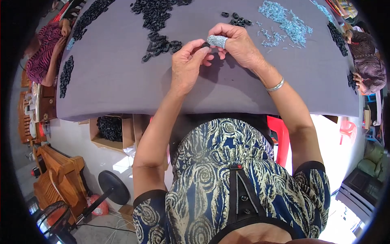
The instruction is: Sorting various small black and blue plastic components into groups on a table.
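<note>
My left hand (187, 67) pinches a small black plastic piece (206, 45) between thumb and fingers, above the grey-covered table. Against that piece rests the thumb of my right hand (240, 46), which wears a light grey wrap (217, 41). The right fingers are curled in, and whatever they hold is hidden. Left of the hands lies a long heap of similar black plastic pieces (156, 40). Several loose black pieces (239, 21) sit just beyond my right hand. A pile of small bluish-silver coil springs (290, 26) spreads to the far right.
The grey cloth (118, 81) drapes over the table's near edge. At the left and right sides, a person's arms (53, 57) and another person's hand (358, 79) are near more black pieces. Below stand a cardboard box (126, 137) of black pieces, a red chair (280, 136) and a fan (55, 219).
</note>
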### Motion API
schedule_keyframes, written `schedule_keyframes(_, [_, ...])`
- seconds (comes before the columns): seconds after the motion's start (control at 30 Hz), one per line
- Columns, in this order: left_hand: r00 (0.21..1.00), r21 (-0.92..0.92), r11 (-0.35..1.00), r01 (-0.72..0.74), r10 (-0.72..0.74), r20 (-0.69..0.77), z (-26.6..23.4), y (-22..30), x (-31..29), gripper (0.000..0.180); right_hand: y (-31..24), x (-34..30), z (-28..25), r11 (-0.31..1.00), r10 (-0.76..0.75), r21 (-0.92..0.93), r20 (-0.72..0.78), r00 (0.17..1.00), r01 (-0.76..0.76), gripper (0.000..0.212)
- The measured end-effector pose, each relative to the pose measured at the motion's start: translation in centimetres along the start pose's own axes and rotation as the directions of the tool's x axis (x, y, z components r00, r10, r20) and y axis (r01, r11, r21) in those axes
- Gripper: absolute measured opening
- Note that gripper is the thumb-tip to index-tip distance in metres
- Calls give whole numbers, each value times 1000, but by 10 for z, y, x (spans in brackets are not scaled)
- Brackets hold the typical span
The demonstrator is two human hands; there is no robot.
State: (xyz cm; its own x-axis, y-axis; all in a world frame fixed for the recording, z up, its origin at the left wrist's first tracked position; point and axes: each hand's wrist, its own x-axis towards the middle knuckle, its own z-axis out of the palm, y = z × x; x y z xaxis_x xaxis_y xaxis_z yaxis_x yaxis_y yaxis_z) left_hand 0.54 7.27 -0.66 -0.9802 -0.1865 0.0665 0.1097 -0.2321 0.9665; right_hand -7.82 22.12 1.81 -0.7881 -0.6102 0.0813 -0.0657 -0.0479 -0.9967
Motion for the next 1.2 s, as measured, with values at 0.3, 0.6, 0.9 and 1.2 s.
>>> schedule_keyframes(0.3, [999, 43, 999, -6, 5, 35, -2, 0, 1, 25, -3, 2, -8, 998, -7, -68, 48, 999, 10, 19])
schedule_keyframes(0.6, [1000, 5, 1000, -15, 15, 6, -1, -2, 1, 24, -4, 1, -2, 989, -42, -139, 35, 999, 47, 6])
schedule_keyframes(0.9, [1000, 53, 999, -15, 14, 9, -1, -2, 0, 26, -6, 0, -2, 976, -91, -197, 14, 996, 92, 9])
schedule_keyframes(1.2, [999, -27, 999, -39, 39, 9, 0, -4, 1, 23, -6, 0, -5, 997, -22, -72, -17, 1000, 20, 13])
